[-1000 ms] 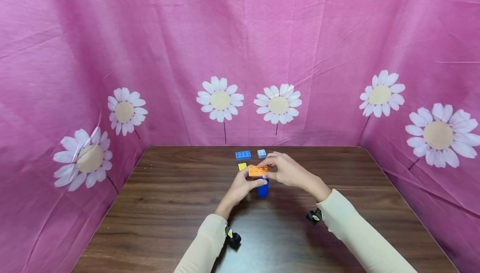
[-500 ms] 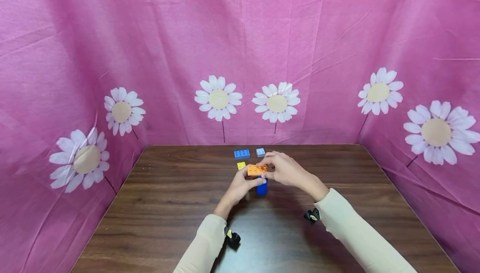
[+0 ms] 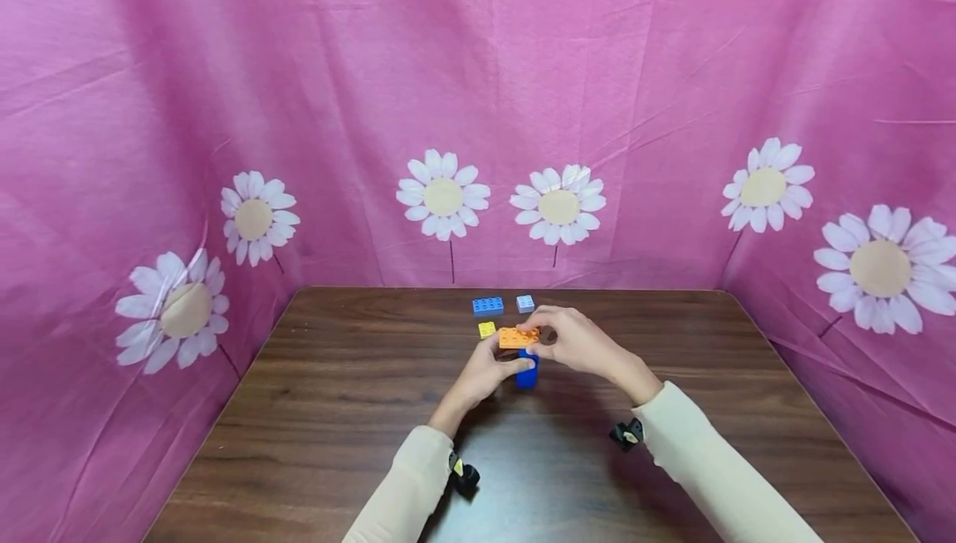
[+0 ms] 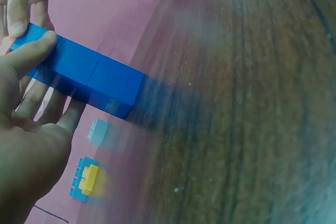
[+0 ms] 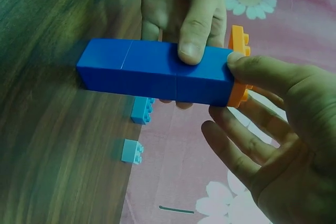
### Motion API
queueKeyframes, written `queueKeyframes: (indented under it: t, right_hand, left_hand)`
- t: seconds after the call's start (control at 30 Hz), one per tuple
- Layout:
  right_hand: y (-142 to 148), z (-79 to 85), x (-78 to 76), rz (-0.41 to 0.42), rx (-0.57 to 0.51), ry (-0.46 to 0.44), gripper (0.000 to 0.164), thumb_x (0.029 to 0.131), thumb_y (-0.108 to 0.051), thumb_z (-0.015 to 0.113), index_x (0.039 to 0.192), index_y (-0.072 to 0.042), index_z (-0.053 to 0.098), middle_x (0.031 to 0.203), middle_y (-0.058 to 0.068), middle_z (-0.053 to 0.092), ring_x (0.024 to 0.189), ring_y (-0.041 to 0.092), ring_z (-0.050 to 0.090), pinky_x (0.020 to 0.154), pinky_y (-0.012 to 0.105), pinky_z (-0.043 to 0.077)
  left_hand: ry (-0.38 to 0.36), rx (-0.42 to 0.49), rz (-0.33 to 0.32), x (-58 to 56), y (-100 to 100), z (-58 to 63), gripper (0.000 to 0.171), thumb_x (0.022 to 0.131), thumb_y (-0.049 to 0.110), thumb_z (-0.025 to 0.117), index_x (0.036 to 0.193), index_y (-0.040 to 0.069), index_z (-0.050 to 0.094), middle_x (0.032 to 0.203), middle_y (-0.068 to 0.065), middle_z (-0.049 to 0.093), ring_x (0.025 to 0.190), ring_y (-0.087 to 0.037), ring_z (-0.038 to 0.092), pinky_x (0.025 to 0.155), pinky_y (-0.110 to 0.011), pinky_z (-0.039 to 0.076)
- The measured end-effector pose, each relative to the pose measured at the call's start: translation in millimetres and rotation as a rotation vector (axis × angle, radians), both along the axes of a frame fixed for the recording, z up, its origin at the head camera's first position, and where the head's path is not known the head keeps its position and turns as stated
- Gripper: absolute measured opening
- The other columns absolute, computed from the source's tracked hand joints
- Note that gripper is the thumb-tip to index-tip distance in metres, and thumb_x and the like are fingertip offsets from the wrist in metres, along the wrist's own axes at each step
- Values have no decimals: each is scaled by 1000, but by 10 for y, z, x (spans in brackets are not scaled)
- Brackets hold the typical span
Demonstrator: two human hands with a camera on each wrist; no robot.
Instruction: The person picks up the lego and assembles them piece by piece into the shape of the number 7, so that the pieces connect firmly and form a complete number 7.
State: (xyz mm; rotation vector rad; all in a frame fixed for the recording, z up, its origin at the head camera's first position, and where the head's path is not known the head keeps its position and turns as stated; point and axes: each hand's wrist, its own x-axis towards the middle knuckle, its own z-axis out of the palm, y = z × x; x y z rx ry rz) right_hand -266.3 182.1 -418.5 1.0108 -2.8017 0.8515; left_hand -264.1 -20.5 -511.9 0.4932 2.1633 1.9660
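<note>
Barely anything has moved since half a second ago beyond a slight shift of the head view: an orange brick (image 3: 511, 339) stays, studs up, across the top of a blue tower (image 5: 152, 69), overhanging to the person's left. Three blocks high, the tower stands upright on the brown desk (image 3: 358, 377).

The left grip (image 3: 481, 374) pinches the tower near its top, thumb on the near face, fingers behind. The right grip (image 3: 575, 344) pinches the orange brick's right end, its thumb where brick and tower meet.

Behind and to the left of the tower lies a yellow brick (image 3: 487, 330); farther back sit a blue brick (image 3: 488, 306) and, apart to its right, a pale blue brick (image 3: 525, 304), all studs up. Cream sleeves (image 3: 717, 460) cover both arms, a black camera (image 3: 467, 481) at each wrist. Pink cloth (image 3: 299, 70) printed with white daisies (image 3: 443, 196) hangs around the desk.
</note>
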Motion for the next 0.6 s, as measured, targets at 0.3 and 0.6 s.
queueKeyframes:
  t: [0.3, 0.6]
  right_hand:
    - [44, -72, 6, 21, -11, -27, 33, 91, -4, 84, 121, -10, 73, 122, 10, 76, 97, 19, 72, 87, 41, 65]
    - [261, -72, 50, -57, 26, 31, 32, 90, -1, 83, 118, -13, 73, 118, 7, 76, 95, 17, 71, 83, 38, 65]
  left_hand:
    - [9, -1, 16, 5, 67, -13, 45, 99, 17, 78, 141, 7, 65, 136, -13, 71, 129, -32, 67, 109, -46, 56]
    - [1, 12, -45, -7, 206, -60, 52, 96, 9, 78, 143, -1, 57, 140, -22, 65, 131, -37, 66, 111, -46, 55]
